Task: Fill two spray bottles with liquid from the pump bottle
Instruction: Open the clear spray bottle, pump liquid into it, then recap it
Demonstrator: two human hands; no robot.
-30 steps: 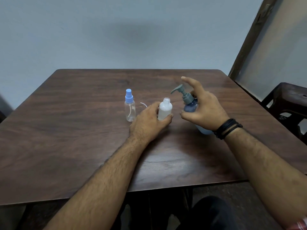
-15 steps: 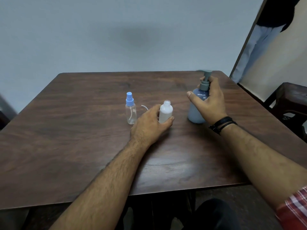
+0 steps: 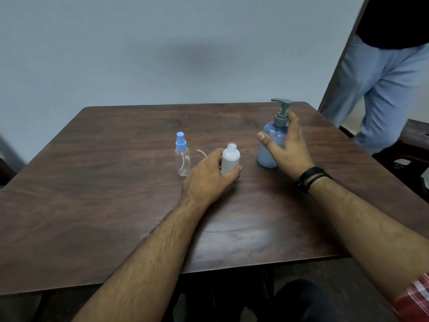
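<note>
The left hand [image 3: 210, 176] is wrapping its thumb and fingers around the uncapped spray bottle [image 3: 229, 159], which is standing upright on the tabletop [image 3: 116, 217] with its neck open and its body looking milky white, so it is probably already filled, though the frosted plastic is making the level hard to read. The right hand [image 3: 286, 147] is sitting against the blue pump bottle [image 3: 270, 145] with its fingers spread and mostly straight, the thumb out in front of the body; it seems to be touching rather than gripping, and the pump bottle is standing upright on its own, its grey pump head pointing left.

Just left of the held bottle, the second spray bottle [image 3: 182, 156] is standing clear and apparently empty, with its blue sprayer cap on. A thin white dip tube [image 3: 201, 152] is lying on the tabletop between the two small bottles, partly hidden behind the left hand.

Judging from this, roughly half the work is done: one bottle is needing its sprayer back, and the clear one is waiting to be opened, filled and closed.

A standing person's legs [image 3: 380, 89] are showing at the far right.
</note>
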